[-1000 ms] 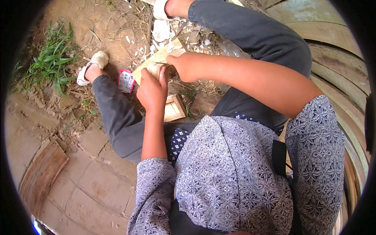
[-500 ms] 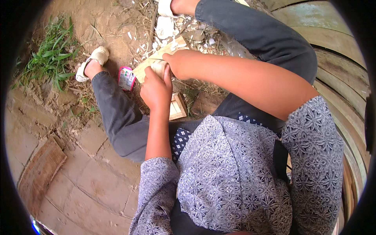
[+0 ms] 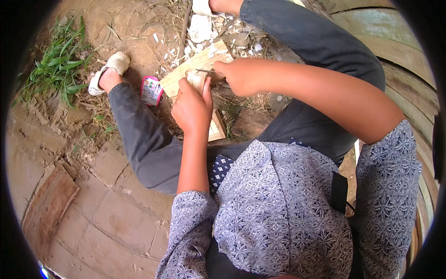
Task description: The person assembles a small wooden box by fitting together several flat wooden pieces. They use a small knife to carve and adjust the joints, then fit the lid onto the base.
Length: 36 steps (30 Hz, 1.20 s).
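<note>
My left hand (image 3: 191, 109) is closed around a short, pale wooden piece (image 3: 196, 81), with the thumb along its right side. From the right reaches my right hand (image 3: 239, 76), its fingers wrapped round a knife (image 3: 204, 70). The handle is hidden in the fist. The thin dark blade points left and lies across the upper end of the wood; whether it touches cannot be made out. Beneath both hands a light wooden board (image 3: 181, 69) rests at a slant on the ground.
White wood chips (image 3: 202, 30) are scattered beyond the board. A pink-edged packet (image 3: 151, 91) lies left of it, and a small wooden frame-like piece (image 3: 216, 128) nearer me. My bent legs flank the spot. Planks (image 3: 399, 51) rise at right; grass (image 3: 60, 60) grows far left.
My right hand has drawn away to the right from the wooden piece, so the knife blade now shows. My left hand and the piece have shifted slightly right.
</note>
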### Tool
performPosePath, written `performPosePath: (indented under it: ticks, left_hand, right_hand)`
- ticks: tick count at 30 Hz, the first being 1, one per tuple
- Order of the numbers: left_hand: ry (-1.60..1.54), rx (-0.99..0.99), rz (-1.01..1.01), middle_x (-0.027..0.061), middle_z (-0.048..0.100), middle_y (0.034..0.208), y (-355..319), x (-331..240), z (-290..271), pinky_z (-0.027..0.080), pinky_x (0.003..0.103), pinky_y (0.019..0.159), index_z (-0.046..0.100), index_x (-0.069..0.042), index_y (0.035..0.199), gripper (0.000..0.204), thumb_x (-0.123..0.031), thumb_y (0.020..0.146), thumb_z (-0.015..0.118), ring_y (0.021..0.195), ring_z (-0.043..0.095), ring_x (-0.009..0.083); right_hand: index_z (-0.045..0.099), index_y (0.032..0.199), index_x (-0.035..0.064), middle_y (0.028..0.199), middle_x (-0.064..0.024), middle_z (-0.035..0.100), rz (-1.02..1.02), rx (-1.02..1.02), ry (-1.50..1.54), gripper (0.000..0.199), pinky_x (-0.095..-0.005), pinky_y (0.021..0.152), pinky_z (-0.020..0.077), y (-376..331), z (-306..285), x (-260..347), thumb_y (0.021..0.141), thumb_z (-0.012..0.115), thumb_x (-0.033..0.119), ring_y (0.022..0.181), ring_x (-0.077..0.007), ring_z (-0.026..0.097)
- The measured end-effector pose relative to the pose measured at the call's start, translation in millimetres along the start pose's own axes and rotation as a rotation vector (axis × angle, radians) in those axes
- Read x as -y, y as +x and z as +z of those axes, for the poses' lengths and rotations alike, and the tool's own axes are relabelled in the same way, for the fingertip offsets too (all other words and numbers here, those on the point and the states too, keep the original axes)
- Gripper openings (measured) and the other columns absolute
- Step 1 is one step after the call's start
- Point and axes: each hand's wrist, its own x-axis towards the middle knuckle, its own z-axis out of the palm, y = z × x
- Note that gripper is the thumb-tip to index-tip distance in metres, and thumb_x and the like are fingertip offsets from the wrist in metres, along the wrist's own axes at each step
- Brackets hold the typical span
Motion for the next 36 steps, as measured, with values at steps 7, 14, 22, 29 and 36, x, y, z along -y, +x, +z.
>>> performPosePath:
  ticks: [7, 14, 22, 29, 36]
  left_hand:
    - [0.014, 0.020, -0.017, 0.0199, 0.065, 0.071, 4, 1, -1, 0.052, 0.046, 0.051, 0.048, -0.002, 0.094, 0.052, -0.052, 0.091, 0.063, 0.059, 0.066, 0.0397]
    - [0.040, -0.054, 0.010, 0.0199, 0.065, 0.071, 2, 3, 3, 0.052, 0.046, 0.052, 0.049, -0.002, 0.093, 0.052, -0.053, 0.091, 0.062, 0.059, 0.066, 0.0396]
    - [-0.007, -0.064, -0.044, 0.0232, 0.064, 0.069, 3, -1, 2, 0.051, 0.050, 0.056, 0.050, -0.002, 0.089, 0.051, -0.051, 0.090, 0.064, 0.065, 0.065, 0.0433]
    - [0.025, -0.063, 0.031, 0.0215, 0.066, 0.072, 1, -6, 0, 0.053, 0.047, 0.053, 0.049, -0.003, 0.091, 0.051, -0.052, 0.091, 0.062, 0.060, 0.066, 0.0406]
    - [-0.051, -0.038, -0.028, 0.0238, 0.065, 0.073, 5, 9, -1, 0.051, 0.052, 0.057, 0.049, -0.002, 0.094, 0.049, -0.048, 0.091, 0.065, 0.066, 0.065, 0.0453]
  right_hand:
    - [0.043, 0.129, 0.0023, 0.097, -0.0284, 0.067, 0.012, -0.033, -0.076, 0.047, -0.0492, 0.075, 0.0516, 22, 4, 8, 0.084, 0.056, 0.004, 0.092, -0.0429, 0.067]
    - [0.042, 0.129, 0.0023, 0.099, -0.0276, 0.067, -0.027, -0.085, -0.051, 0.048, -0.0484, 0.076, 0.0517, 24, 14, 3, 0.083, 0.055, 0.003, 0.094, -0.0422, 0.067]
    - [0.042, 0.131, 0.0041, 0.103, -0.0284, 0.066, 0.021, -0.028, -0.030, 0.049, -0.0486, 0.076, 0.0521, 19, 11, -3, 0.084, 0.056, 0.003, 0.096, -0.0416, 0.066]
    - [0.044, 0.137, 0.0052, 0.102, -0.0254, 0.068, 0.019, -0.175, -0.144, 0.054, -0.0472, 0.072, 0.0534, 59, 36, -20, 0.085, 0.056, 0.003, 0.091, -0.0389, 0.068]
    - [0.044, 0.141, 0.0081, 0.104, -0.0226, 0.068, 0.153, 0.043, 0.219, 0.051, -0.0437, 0.063, 0.0528, 12, -9, -21, 0.090, 0.051, 0.011, 0.080, -0.0347, 0.069]
